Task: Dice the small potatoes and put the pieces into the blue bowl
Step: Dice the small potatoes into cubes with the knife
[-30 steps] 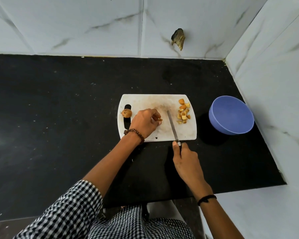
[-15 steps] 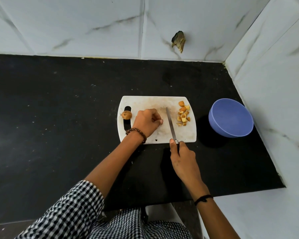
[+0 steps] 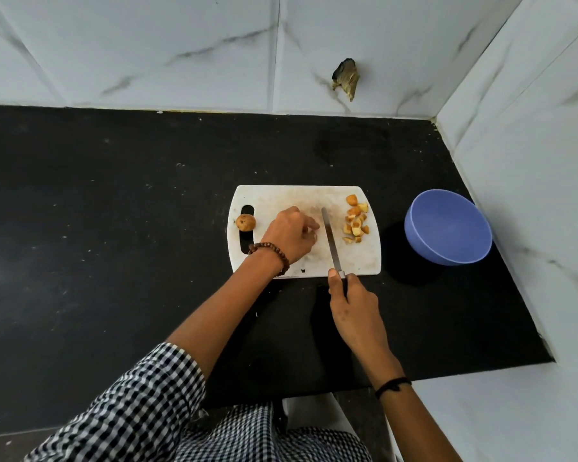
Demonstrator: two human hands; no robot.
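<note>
hands: my left hand (image 3: pixel 289 235) curls at cutting board (image 3: pixel 297 195) centre, contents hidden, can't tell; right hand (image 3: pixel 354 305) grips knife (image 3: pixel 329 241) | whole potato (image 3: pixel 246 222) at board's left slot; diced pieces (image 3: pixel 356 220) at its right end; blue bowl (image 3: pixel 447 228) beyond | I judge potato light, firm, roll-prone: pinch flanks, cut face down

Black counter (image 3: pixel 114 228), marbled wall tiles (image 3: pixel 147 45)

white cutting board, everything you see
The white plastic-looking cutting board has rounded corners, a slot handle at its left end and brownish stains. It lies flat on the black countertop. A small brown potato sits by the slot, yellow diced potato pieces at the right end. The left hand rests on it; the right hand holds a steel knife across it.
</note>
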